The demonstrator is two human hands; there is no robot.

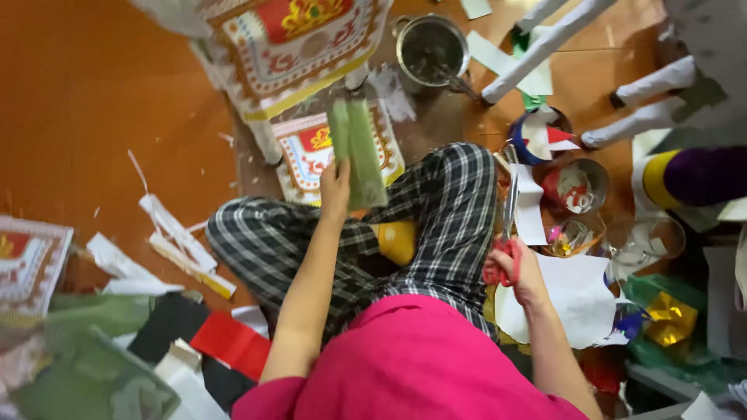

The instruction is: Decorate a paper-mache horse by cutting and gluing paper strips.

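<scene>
View from above of a person sitting cross-legged on an orange-brown floor (93, 85), in a pink top and black-and-white checked trousers. The left hand (336, 185) is raised over the left knee, fingers and thumb pinched on the lower end of a folded strip of pale green paper (356, 152), which stands nearly upright and a little blurred. The right hand (520, 268) sits just beyond the right knee, fingers closed through the red handles of a pair of scissors (504, 233) whose blades point away from the body. Under that hand lies a large white sheet (580, 299). Ahead of the knees lie ornate red, white and gold printed panels (307, 152), and beyond them a metal pot (430, 48). To the right stand small round bowls (580, 187) of coloured scraps, crowded close together, with white rolled paper tubes (545, 43) slanting past them. To the left, white paper strips (175, 237) lie scattered, then green sheets (85, 365) and a red sheet (229, 342) near the hip. The floor at far left and upper left is the only open stretch; the right side is packed to the frame's edge.
</scene>
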